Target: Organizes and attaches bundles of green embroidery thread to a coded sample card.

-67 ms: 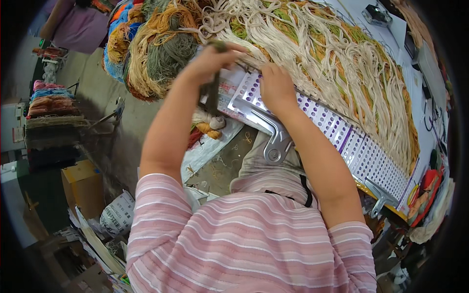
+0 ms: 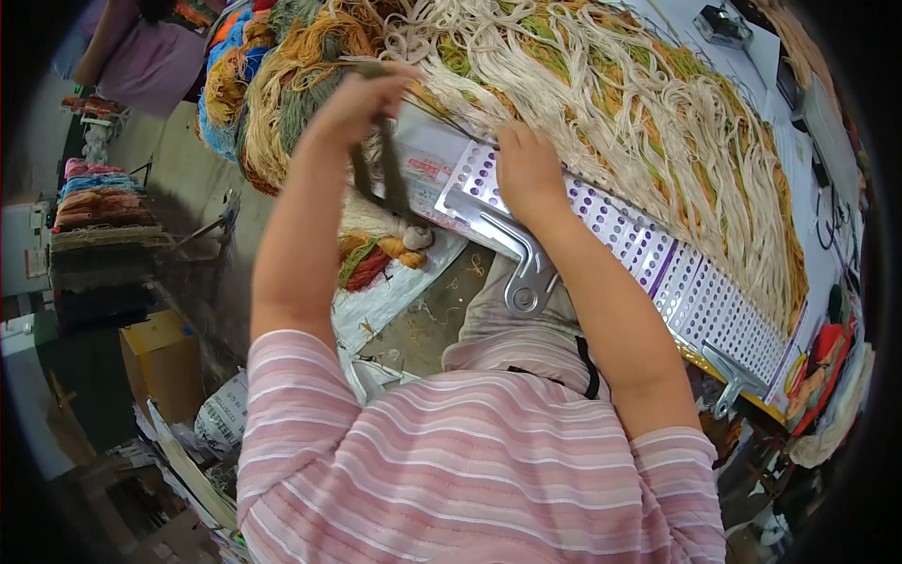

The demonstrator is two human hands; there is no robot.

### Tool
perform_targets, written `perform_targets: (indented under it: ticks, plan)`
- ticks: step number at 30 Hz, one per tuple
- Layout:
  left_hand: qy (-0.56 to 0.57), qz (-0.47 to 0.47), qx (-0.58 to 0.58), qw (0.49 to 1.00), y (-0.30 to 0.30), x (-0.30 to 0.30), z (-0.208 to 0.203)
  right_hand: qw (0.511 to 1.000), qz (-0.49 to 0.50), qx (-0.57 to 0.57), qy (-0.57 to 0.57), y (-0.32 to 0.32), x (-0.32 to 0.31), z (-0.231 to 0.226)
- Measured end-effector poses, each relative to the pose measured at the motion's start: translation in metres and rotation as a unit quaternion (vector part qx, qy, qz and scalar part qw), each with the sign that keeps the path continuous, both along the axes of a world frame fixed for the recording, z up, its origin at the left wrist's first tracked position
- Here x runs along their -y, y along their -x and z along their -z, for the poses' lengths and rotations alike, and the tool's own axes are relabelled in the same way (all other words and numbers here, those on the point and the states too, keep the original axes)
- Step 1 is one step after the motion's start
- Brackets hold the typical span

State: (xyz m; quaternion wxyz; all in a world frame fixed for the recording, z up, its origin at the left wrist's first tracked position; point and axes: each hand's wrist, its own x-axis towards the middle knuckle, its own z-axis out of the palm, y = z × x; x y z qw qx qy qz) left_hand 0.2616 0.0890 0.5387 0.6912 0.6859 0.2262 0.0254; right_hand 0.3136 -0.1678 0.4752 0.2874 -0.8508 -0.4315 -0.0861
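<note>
My left hand (image 2: 362, 101), slightly blurred, is closed around a dark olive-green hank of thread (image 2: 395, 179) that hangs below it in a loop. Thin dark strands stretch from there to my right hand (image 2: 532, 171), whose fingertips press together at the far edge of a long white perforated strip (image 2: 648, 254) with purple holes. A silver metal clip (image 2: 523, 268) grips the strip's near edge beside my right wrist. Just beyond the strip spread long cream, orange and green threads (image 2: 601, 122). My right fingers hide where the strands end.
Bundled yarn in orange, beige and grey-green (image 2: 282, 94) lies at the far left. Small yarn balls (image 2: 399, 242) rest on a white sheet below the strip. Another metal clip (image 2: 731, 374) sits farther right. A cardboard box (image 2: 162, 352) stands at left; a person in purple (image 2: 155, 61) is beyond.
My left hand has moved left and slightly away with the olive hank, so a longer length of strands spans between my hands. My right hand stays almost in place.
</note>
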Motion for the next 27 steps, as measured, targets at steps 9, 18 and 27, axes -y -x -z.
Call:
perform_targets:
  ticks: [9, 18, 27]
  plan:
    - [-0.284, -0.241, 0.025, 0.928, -0.028, -0.124, -0.139, 1.0, 0.009, -0.024, -0.01, -0.001, 0.004, 0.006]
    - [0.07, 0.02, 0.134, 0.988, 0.091, 0.048, -0.116, 0.945, 0.03, -0.279, -0.17, 0.071, 0.099, -0.058]
    - [0.303, -0.017, -0.052, 0.951, 0.188, 0.208, 0.03, 0.589, 0.083, -0.777, -0.207, 0.154, 0.142, 0.019]
